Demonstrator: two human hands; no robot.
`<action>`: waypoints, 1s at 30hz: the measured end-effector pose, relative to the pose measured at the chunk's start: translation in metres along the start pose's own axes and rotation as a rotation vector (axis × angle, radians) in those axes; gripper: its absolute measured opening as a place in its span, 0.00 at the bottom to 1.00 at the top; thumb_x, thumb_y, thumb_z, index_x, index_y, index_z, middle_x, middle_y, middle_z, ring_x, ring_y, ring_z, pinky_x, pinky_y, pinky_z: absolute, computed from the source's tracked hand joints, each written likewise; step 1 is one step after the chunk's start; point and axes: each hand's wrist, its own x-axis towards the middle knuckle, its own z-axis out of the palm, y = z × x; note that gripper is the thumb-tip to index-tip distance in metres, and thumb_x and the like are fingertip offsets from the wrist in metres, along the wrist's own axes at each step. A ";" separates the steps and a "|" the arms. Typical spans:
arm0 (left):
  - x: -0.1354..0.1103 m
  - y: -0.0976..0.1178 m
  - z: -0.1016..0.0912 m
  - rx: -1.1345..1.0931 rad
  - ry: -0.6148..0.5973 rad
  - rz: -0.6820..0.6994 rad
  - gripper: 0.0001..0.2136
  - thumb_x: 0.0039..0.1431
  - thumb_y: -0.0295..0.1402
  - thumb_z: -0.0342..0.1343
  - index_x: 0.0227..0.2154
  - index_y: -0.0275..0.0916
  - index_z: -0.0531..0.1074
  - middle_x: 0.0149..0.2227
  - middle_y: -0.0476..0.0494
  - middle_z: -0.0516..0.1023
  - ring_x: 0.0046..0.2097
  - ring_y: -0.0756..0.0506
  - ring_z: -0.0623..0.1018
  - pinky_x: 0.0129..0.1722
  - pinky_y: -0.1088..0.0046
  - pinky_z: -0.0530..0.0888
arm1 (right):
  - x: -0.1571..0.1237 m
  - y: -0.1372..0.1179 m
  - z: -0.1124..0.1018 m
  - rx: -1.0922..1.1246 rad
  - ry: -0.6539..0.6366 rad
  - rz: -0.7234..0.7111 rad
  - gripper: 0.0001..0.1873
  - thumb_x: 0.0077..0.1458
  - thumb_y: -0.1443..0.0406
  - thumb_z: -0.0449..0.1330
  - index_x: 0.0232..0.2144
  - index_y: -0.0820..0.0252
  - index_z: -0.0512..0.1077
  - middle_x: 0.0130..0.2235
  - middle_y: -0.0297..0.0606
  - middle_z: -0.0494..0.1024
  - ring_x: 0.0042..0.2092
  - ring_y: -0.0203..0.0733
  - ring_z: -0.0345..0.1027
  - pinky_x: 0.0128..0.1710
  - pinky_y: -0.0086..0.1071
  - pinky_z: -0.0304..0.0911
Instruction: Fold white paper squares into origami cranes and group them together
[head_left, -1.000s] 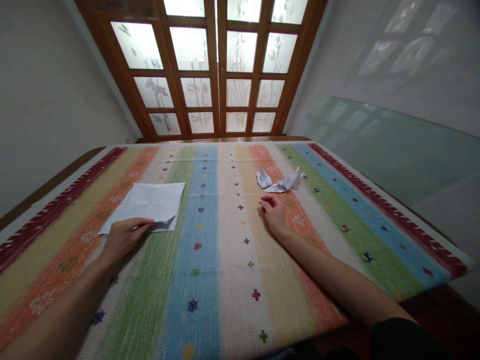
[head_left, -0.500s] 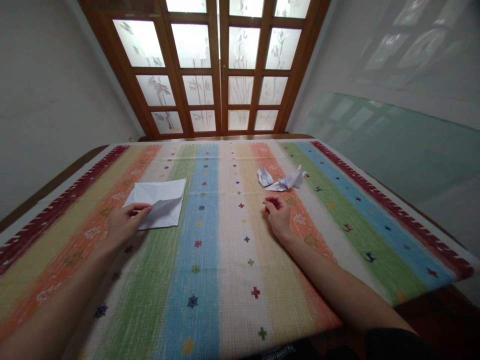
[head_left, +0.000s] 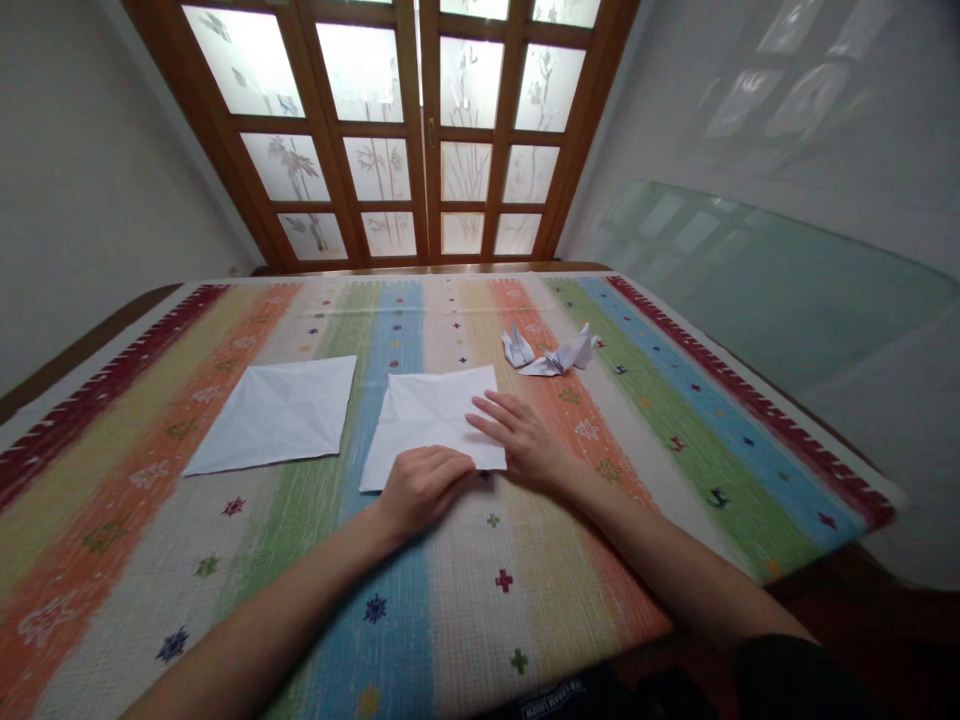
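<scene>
A creased white sheet of paper (head_left: 424, 415) lies before me on the striped cloth, under both hands. My left hand (head_left: 426, 485) is at its near edge, fingers curled together over the paper. My right hand (head_left: 521, 437) rests on the sheet's right side with its fingers stretched out and apart. Its thumb is partly hidden. To the left, a second creased white sheet (head_left: 274, 415) lies flat, with neither hand on it.
Beyond my right hand stand folded paper figures, a small one (head_left: 517, 347) and a winged, bird-like one (head_left: 564, 355). A striped tablecloth (head_left: 277, 590) covers the table. Wooden doors (head_left: 420, 130) stand behind its far edge, and a glass panel (head_left: 750, 270) leans along the right wall.
My left hand has moved right, and a sheet now lies in the middle, apart from the one left behind. My right hand has come left onto the paper, its fingers spreading.
</scene>
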 end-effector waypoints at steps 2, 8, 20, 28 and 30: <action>0.001 -0.001 0.004 -0.165 -0.143 -0.035 0.11 0.65 0.36 0.49 0.42 0.39 0.75 0.38 0.42 0.82 0.40 0.46 0.81 0.41 0.69 0.76 | -0.004 0.003 0.000 0.016 -0.113 -0.063 0.27 0.54 0.69 0.57 0.57 0.52 0.67 0.61 0.42 0.67 0.64 0.50 0.55 0.62 0.52 0.53; -0.015 -0.051 -0.022 -0.063 -0.244 -0.205 0.19 0.62 0.42 0.50 0.51 0.39 0.72 0.53 0.36 0.76 0.59 0.38 0.71 0.58 0.53 0.66 | -0.013 0.012 0.002 0.160 -0.146 0.003 0.24 0.52 0.71 0.57 0.52 0.53 0.72 0.54 0.42 0.76 0.58 0.48 0.67 0.58 0.50 0.62; -0.021 -0.069 -0.046 -0.668 0.071 -0.543 0.50 0.46 0.72 0.24 0.48 0.39 0.74 0.49 0.33 0.78 0.53 0.33 0.76 0.53 0.49 0.69 | 0.015 0.005 -0.011 0.593 0.336 0.608 0.15 0.54 0.57 0.54 0.23 0.55 0.76 0.25 0.32 0.77 0.28 0.42 0.69 0.30 0.35 0.66; 0.005 -0.065 -0.043 -0.635 0.307 -0.724 0.34 0.48 0.44 0.63 0.57 0.36 0.61 0.37 0.40 0.80 0.35 0.43 0.80 0.35 0.66 0.77 | 0.049 0.007 -0.011 1.001 0.607 0.892 0.13 0.49 0.54 0.59 0.31 0.56 0.71 0.29 0.37 0.78 0.32 0.44 0.72 0.27 0.34 0.67; 0.008 -0.067 -0.042 -0.409 0.372 -0.746 0.32 0.52 0.42 0.60 0.58 0.37 0.59 0.41 0.37 0.79 0.36 0.43 0.80 0.36 0.63 0.77 | 0.043 0.001 0.001 1.011 0.678 0.960 0.10 0.50 0.57 0.58 0.33 0.56 0.71 0.30 0.38 0.79 0.33 0.45 0.74 0.29 0.35 0.70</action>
